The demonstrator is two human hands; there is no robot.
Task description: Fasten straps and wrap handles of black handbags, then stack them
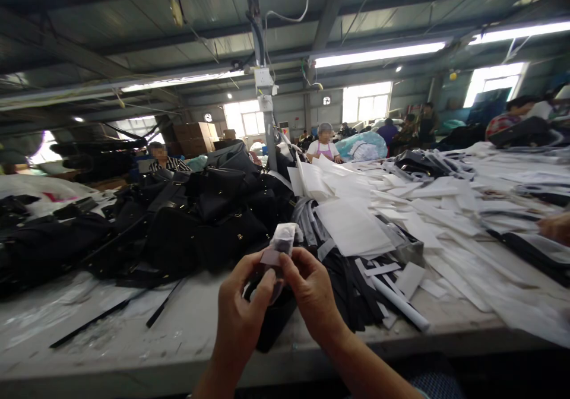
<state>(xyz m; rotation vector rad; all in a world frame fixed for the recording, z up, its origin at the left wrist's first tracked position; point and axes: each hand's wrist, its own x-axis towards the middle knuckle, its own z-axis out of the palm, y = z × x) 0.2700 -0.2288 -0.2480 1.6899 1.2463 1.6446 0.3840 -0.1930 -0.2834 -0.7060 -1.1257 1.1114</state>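
Observation:
Both hands meet over the front of the table, pinching a small clear plastic bag (284, 238) with a pale tag-like piece across it. My left hand (247, 298) has its thumb pressed on the bag's near side. Fingers of my right hand (314, 289) grip the bag's right edge. Something dark shows through the plastic, too blurred to name. Just below and behind the hands is a black item (276, 325) on the table edge, partly hidden by them.
Black bags with small gold fittings (222, 227) are heaped at left. White foam sheets (354, 227) and black straps (351, 286) cover the right. Two black strips (102, 322) lie on the table (191, 339). Co-workers sit beyond; another person's hand (554, 230) shows at far right.

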